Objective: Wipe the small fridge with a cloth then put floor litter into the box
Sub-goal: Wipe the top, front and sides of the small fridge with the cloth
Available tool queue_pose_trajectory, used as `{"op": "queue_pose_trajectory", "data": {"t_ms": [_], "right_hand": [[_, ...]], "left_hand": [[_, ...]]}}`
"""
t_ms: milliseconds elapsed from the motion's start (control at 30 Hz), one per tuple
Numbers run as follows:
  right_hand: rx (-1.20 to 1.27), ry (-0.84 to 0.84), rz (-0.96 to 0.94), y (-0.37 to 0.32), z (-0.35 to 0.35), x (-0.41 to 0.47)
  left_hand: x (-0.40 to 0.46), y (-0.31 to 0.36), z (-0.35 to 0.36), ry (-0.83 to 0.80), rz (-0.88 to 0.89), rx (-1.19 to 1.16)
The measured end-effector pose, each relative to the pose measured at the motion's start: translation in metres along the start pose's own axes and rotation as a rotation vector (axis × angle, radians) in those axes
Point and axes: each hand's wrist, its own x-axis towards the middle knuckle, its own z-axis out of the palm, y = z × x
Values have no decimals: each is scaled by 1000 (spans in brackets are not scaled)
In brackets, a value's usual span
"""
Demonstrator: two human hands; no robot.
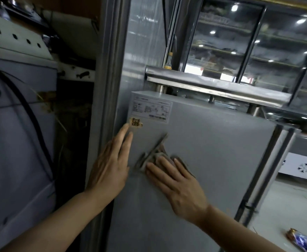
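Both hands are up against the grey side panel of the small fridge. The right hand lies flat with straight fingers spread, pressing a crumpled grey-brown cloth onto the panel; the cloth bunches out above and to the left of the fingertips, one folded strip pointing up and to the right. The left hand is flat too, fingers straight and close together, palm resting on the fridge's left edge just beside the cloth, holding nothing. Its fingertips reach up almost to a small torn QR sticker, and above that sits a white printed label near the panel's top corner.

The fridge stands tucked under a steel rail carried on short posts, with a glass-fronted display case behind it reflecting ceiling lights. A vertical metal frame runs right along the fridge's left side. Further left is a white appliance with a black cable draped down its side.

Down on the floor at lower right, a shiny blue and orange wrapper lies well apart from the hands, near the picture's edge.
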Motion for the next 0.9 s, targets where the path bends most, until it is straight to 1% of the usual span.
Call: {"op": "queue_pose_trajectory", "data": {"t_ms": [33,67,100,200,233,267,300,333,433,467,533,633,700,767,900], "right_hand": [[-16,-27,-40,3,-2,-1],[-27,-27,-40,8,-7,4],[-27,-6,1,15,-12,14],[28,160,284,40,-30,60],[48,206,353,43,-33,72],[57,228,381,39,-32,78],[55,221,361,32,-29,78],[47,191,301,23,-23,73],[-26,45,55,7,-19,56],[-47,18,17,11,-23,58],[-60,35,49,20,-35,77],[41,157,250,28,-50,114],[63,197,302,26,-47,124],[36,173,256,17,-33,113],[1,68,54,-22,6,65]], "left_hand": [[-2,-2,-1,-11,-10,-38],[-4,-4,-2,-17,-21,-78],[-5,-6,-2,-17,-29,-119],[-5,-10,-3,15,-41,-241],[-5,-10,-3,19,-47,-275],[-6,-10,-2,18,-61,-307],[-6,-9,-2,15,-81,-338],[-7,-10,-3,21,-101,-366],[-9,-13,-5,52,-142,-437],[-9,-13,-6,61,-154,-465],[-10,-11,-6,81,-181,-516],[-15,-9,-4,98,-233,-547],[-19,-9,-1,112,-262,-536],[-23,-9,1,102,-284,-523],[-36,-11,10,46,-370,-545]]}}
